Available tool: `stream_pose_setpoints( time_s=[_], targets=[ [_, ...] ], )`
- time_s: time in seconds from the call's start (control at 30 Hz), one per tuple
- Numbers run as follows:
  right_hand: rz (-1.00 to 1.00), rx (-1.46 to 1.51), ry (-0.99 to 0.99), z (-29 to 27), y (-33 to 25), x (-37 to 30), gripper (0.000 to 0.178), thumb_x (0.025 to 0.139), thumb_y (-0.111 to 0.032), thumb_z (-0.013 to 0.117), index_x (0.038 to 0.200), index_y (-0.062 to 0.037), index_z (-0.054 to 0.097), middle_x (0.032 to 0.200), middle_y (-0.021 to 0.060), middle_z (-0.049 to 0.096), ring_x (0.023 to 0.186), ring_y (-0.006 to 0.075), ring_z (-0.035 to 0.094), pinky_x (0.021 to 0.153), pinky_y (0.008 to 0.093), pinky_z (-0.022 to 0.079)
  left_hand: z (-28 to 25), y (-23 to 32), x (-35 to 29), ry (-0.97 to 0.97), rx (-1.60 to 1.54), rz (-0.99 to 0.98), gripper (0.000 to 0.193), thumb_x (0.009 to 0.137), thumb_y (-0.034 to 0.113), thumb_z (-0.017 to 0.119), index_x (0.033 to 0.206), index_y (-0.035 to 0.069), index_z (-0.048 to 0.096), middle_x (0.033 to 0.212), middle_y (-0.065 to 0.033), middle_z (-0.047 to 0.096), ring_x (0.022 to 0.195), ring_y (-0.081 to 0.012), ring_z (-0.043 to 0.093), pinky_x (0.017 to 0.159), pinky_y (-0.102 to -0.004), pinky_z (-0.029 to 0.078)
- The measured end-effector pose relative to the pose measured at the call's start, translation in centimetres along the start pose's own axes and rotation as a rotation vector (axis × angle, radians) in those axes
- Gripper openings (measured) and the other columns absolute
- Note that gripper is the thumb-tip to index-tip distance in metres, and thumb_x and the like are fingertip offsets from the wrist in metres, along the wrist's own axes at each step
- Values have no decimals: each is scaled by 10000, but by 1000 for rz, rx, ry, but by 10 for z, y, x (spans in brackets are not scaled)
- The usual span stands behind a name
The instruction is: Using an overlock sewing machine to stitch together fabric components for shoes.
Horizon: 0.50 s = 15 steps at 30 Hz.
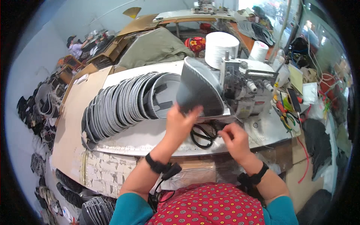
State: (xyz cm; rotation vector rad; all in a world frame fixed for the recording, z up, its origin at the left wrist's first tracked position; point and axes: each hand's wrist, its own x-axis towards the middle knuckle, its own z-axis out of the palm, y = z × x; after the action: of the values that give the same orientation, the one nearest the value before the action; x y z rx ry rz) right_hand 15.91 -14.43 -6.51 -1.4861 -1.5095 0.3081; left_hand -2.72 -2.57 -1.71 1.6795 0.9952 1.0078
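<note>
My left hand (181,123), partly blurred, is closed at the lower edge of a curved grey felt-like piece (198,88) with a pale stitched rim. This piece stands tilted up against the sewing machine (247,88). To its left, a long row of similar nested grey pieces (120,99) leans across the white table. My right hand (236,140) is in a pinch in front of the machine; whatever lies between its fingertips is too small to make out. Black-handled scissors (202,137) lie between my two hands.
White thread cones (221,48) stand behind the machine. Pliers (288,120) and other small tools lie at the table's right end. A cardboard sheet (71,123) flanks the left side, and more grey pieces (96,212) sit low at left. A person (77,48) is far left.
</note>
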Motion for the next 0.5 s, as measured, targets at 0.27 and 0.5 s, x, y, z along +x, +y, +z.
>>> stream_pose_setpoints(
  time_s=[0.27, 0.5],
  targets=[
    [-268, -275, -353, 59, 17, -13, 365, 791, -18, 685, 1133, -6, 558, 1201, 215, 540, 1108, 411, 528, 955, 457, 458, -8, 11, 64, 58, 1083, 1186, 524, 815, 240, 676, 1315, 171, 539, 1215, -58, 605, 1144, -188, 573, 1034, -394, 358],
    [-152, -305, -481, 28, 1, -24, 334, 805, -2, 609, 1124, -17, 511, 1076, 198, 536, 1038, 398, 550, 861, 456, 494, -38, -32, 29, -55, 1566, 632, 524, 820, 163, 613, 1334, 105, 523, 844, 2, 599, 774, -173, 612, 665, -364, 426]
  ],
)
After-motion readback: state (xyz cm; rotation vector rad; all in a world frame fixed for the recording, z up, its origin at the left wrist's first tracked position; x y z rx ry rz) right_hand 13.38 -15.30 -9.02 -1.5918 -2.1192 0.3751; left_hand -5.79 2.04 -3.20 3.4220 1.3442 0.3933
